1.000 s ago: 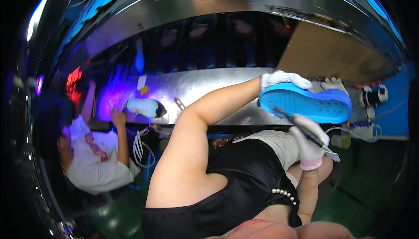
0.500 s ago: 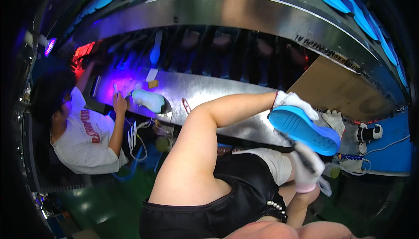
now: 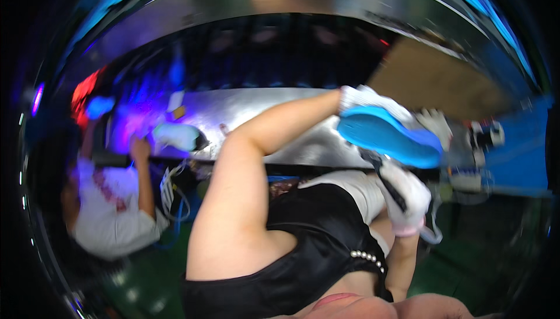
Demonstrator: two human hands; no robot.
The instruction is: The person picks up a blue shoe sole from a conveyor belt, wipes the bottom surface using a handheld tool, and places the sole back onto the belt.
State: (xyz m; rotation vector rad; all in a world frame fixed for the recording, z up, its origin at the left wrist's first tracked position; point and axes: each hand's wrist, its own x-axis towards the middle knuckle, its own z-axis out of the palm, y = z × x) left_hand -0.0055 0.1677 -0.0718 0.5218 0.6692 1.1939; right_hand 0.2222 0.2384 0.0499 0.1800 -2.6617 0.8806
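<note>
White-gloved, our left hand (image 3: pixel 364 98) clamps the heel end of a shoe with a bright blue rubber sole (image 3: pixel 389 136), sole turned toward us, above the metal bench (image 3: pixel 274 115). Our gloved right hand (image 3: pixel 405 196) grips a thin dark tool (image 3: pixel 389 180) just under it. Farther left, another person's hand (image 3: pixel 139 149) rests by a pale shoe (image 3: pixel 175 135).

The scene was dim and motion-blurred, purple and red glow at left, glare streaking the steel table (image 3: pixel 280 115), fisheye bending and blackening the rim
</note>
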